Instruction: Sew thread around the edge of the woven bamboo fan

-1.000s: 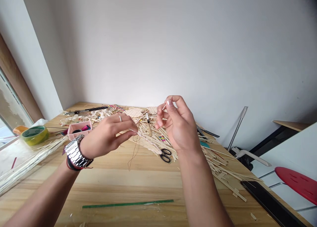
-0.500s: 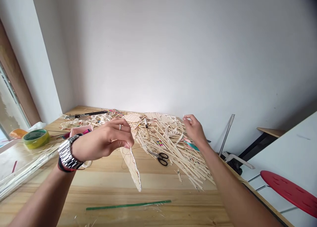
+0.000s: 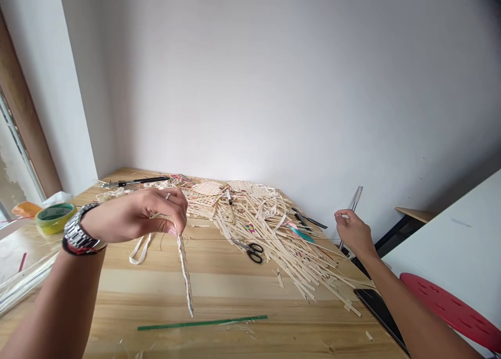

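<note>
My left hand (image 3: pixel 160 213), wearing a ring and a metal wristwatch, pinches the top of a flat woven strip piece (image 3: pixel 185 278). The piece hangs down nearly edge-on, with a pale, stitched-looking rim. My right hand (image 3: pixel 354 234) is raised beyond the right side of the strip pile, its fingertips closed together. A fine thread (image 3: pixel 242 238) seems to stretch from the woven piece towards this hand; it is too thin to follow all along. Whether a needle is in the right fingers cannot be made out.
Loose pale strips (image 3: pixel 274 239) are heaped across the table, with scissors (image 3: pixel 254 252), a marker (image 3: pixel 229 197) and a black-handled knife (image 3: pixel 309 218) among them. A green strip (image 3: pixel 203 323) lies in front. Tape (image 3: pixel 57 218) sits left; a phone (image 3: pixel 378 312) and red stool (image 3: pixel 450 307) are right.
My right hand has moved right and a little down, away from the left. My left hand has shifted left, and the woven piece has turned from partly face-on to edge-on.
</note>
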The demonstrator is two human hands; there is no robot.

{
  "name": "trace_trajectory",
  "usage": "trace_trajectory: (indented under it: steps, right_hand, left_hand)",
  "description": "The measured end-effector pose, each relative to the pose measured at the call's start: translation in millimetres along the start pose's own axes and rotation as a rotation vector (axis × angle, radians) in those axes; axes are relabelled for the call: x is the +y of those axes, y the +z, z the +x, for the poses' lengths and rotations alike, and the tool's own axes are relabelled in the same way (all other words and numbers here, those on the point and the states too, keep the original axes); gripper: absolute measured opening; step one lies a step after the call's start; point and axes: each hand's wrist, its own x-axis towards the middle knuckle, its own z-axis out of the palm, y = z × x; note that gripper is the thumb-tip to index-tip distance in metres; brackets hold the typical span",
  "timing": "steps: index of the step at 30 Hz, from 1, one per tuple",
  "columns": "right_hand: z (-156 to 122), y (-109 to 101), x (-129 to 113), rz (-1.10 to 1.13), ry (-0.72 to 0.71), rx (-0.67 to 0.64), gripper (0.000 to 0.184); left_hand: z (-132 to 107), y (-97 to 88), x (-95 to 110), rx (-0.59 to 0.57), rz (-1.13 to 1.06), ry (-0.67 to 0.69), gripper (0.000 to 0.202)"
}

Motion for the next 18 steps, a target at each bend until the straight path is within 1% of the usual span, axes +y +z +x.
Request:
trace_trajectory:
  steps: [2, 4, 6, 8, 10, 13, 15, 16, 18]
  right_hand:
    - [-2.9, 2.5, -4.1, 0.001, -0.004, -0.007, 0.017]
    - [-7.2, 7.3, -16.2, 0.022, -0.022, -0.031, 0.02]
    - [-14.0, 13.9, -37.3, 0.065, -0.069, -0.071, 0.025]
    - [-25.0, 22.2, -66.5, 0.124, -0.15, -0.131, 0.031]
    - [-41.4, 32.8, -99.3, 0.187, -0.26, -0.235, 0.034]
    - [-76.5, 55.6, -141.1, 0.252, -0.444, -0.49, 0.033]
    - [-103.9, 75.3, -157.1, 0.286, -0.541, -0.637, 0.024]
    - [-117.0, 85.6, -161.3, 0.303, -0.579, -0.686, 0.019]
    - [-138.0, 103.6, -164.9, 0.336, -0.626, -0.733, 0.007]
  left_hand:
    - [1.2, 1.7, -0.1, 0.021, -0.015, 0.005, 0.02]
    - [3.7, 4.3, 0.7, 0.038, -0.025, 0.014, 0.019]
    - [7.2, 7.1, 2.4, 0.036, -0.016, 0.005, 0.017]
    - [11.3, 10.1, 4.1, 0.016, 0.01, -0.018, 0.018]
    - [15.3, 13.4, 5.3, -0.018, 0.039, -0.051, 0.018]
    - [19.6, 17.9, 6.5, -0.06, 0.089, -0.097, 0.018]
    - [20.4, 19.6, 7.4, -0.077, 0.103, -0.102, 0.018]
    - [20.2, 19.9, 7.9, -0.082, 0.101, -0.094, 0.019]
    - [19.3, 19.8, 9.0, -0.09, 0.088, -0.073, 0.019]
